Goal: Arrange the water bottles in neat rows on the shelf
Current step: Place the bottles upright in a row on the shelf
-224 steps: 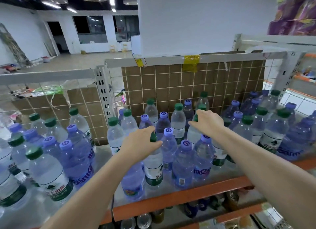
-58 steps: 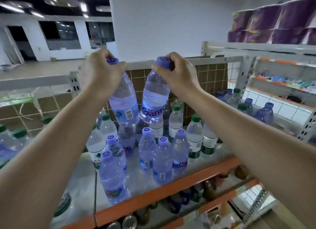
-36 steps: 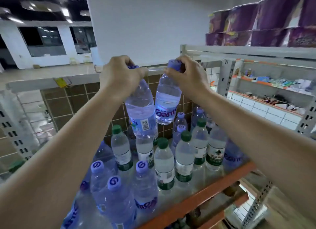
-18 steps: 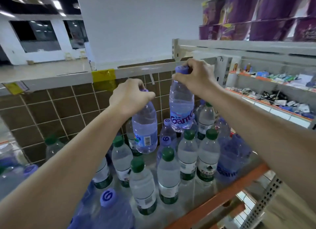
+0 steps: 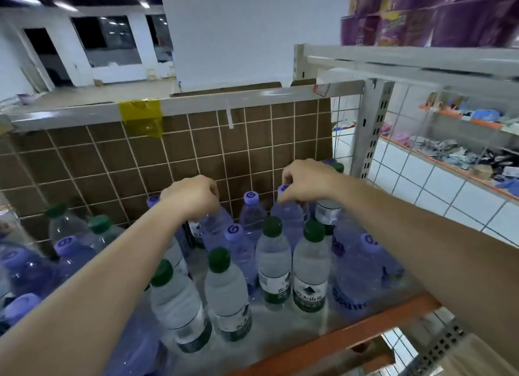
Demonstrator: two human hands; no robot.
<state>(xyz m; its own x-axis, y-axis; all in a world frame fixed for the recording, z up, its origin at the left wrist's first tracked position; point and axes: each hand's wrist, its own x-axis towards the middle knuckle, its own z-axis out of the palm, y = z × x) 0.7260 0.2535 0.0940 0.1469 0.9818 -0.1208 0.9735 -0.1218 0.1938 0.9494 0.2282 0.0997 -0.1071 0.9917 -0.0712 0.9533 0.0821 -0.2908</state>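
Clear plastic water bottles with dark green screw caps [image 5: 218, 259] carry white labels edged in green, some printed with a green mountain emblem. Blue-violet tinted plastic bottles with lilac caps [image 5: 250, 198] show a white swirl mark on each cap top and dark blue lettering on the body. The metal shelf [image 5: 331, 337] has an orange front edge and a pale grey deck. The back panel of brown cardboard behind a white wire grid [image 5: 196, 156] forms a square-tile pattern. The grey top rail [image 5: 252, 99] bears a strip of translucent yellow tape [image 5: 141, 117]. Purple wrapped packs with yellow accents [image 5: 429, 13] occupy the upper right shelf. The perforated upright post [image 5: 370, 128] is light grey.
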